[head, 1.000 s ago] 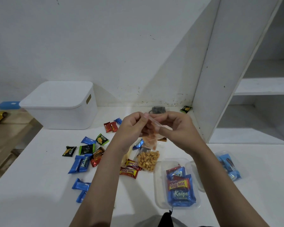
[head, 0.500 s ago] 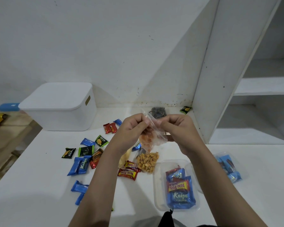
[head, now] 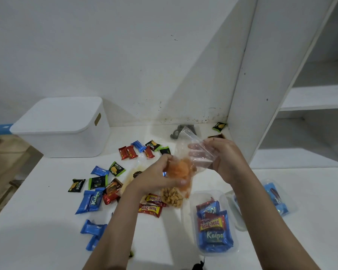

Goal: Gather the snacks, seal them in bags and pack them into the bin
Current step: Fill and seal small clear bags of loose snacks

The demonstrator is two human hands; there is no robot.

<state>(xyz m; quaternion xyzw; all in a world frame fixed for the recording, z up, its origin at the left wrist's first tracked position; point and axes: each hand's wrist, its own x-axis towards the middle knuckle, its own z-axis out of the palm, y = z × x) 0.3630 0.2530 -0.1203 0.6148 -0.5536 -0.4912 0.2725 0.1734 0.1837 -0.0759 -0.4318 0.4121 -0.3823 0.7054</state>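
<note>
Over the middle of the white table I hold a clear zip bag with orange snacks in its lower part. My left hand grips the bag's filled bottom. My right hand holds the bag's empty upper part, fingers showing through the plastic. Below lies a bag of peanuts. Loose wrapped snacks are scattered on the left. A sealed bag of blue and red snacks lies near my right forearm. The white lidded bin stands at the back left.
Another clear bag with blue snacks lies at the right. A white shelf unit rises at the back right, with a green-black snack and a dark bag by the wall. The table's left edge drops to a wooden floor.
My hands have parted from the bag's top edge. The left hand dropped to the orange snacks at the bottom; the right hand shifted right along the bag's upper part.
</note>
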